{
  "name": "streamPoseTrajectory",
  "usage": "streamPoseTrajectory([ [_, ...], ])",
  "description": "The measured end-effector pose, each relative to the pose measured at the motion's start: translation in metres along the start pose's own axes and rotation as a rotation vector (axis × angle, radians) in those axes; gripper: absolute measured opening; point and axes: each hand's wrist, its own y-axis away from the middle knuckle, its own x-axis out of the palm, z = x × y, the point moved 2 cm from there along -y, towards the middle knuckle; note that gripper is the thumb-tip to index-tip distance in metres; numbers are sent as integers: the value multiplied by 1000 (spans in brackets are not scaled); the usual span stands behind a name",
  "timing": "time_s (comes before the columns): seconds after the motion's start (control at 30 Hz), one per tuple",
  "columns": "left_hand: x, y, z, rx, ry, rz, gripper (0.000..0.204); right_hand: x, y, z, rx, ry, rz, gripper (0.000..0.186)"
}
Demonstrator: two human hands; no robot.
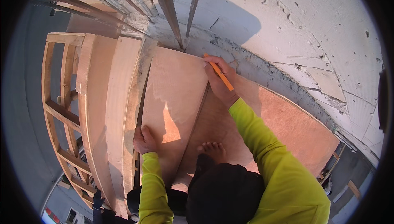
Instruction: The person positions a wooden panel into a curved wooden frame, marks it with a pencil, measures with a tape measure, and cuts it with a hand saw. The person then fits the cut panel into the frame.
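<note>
My right hand (216, 83) is closed around an orange carpenter's pencil (221, 76) at the far edge of the plywood, by the wall. The pencil's upper end is near the far right corner of a narrow plywood panel (174, 84). My left hand (144, 141) grips that panel's left edge, its fingertips partly hidden in the gap there. Along the panel's right side runs a seam with a wider plywood sheet (266, 119). My bare foot (213, 150) stands on the wider sheet.
Ribbed steel bars (166, 6) rise at the far side. Beyond the plywood runs a rough white block wall (312, 31). To the left stand plywood forms with an open timber frame (61, 115). Another person's dark-gloved hand (98, 199) is at the lower left.
</note>
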Motion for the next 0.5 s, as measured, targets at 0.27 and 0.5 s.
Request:
streamPoseTrajectory([
  [0.27,-28,-37,11,-31,210,-52,39,-9,-8,-3,51,-460,-91,12],
  [0.5,-36,-37,13,-80,336,-60,37,-11,-5,-16,37,-83,74,8],
])
